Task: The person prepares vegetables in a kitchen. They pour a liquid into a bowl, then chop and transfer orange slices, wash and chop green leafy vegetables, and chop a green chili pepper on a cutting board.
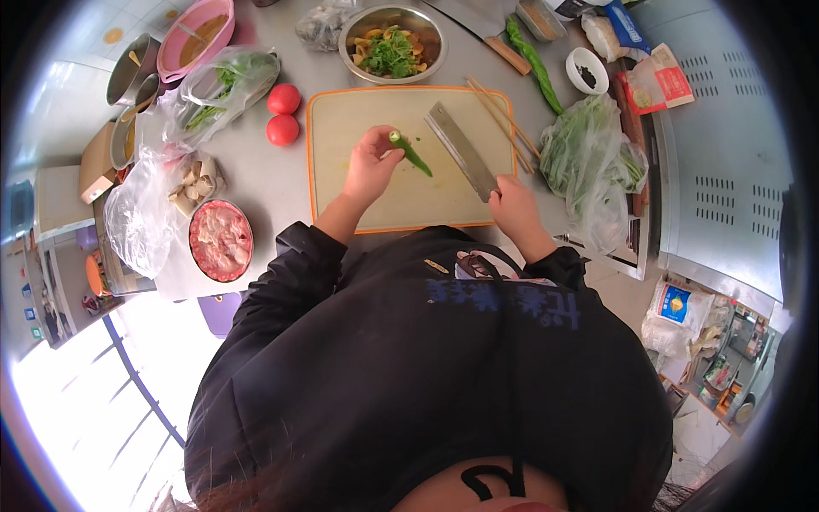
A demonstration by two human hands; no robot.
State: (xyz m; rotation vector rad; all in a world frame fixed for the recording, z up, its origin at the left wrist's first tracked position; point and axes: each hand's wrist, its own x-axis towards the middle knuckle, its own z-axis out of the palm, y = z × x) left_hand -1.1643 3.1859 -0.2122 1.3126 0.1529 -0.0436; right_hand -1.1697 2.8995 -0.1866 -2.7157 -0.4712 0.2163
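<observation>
My left hand (374, 160) holds a green chili pepper (416, 159) by its cut upper end, over the middle of a cutting board (358, 211) with an orange rim. In my right hand (514, 208) is the handle of a cleaver (462, 150); its broad blade points up and left across the board, apart from the pepper. A tiny green piece (418, 139) lies on the board near the pepper. A pair of wooden chopsticks (502, 121) rests across the board's right edge. My right fingers hide the cleaver's handle.
Behind the board stand a steel bowl (393, 48) of cut food topped with greens and a wooden-handled knife (505, 54). Two tomatoes (283, 115) and a bowl of raw meat (221, 240) are left. A long green pepper (537, 67), white bowl (585, 70) and bagged greens (579, 150) are right.
</observation>
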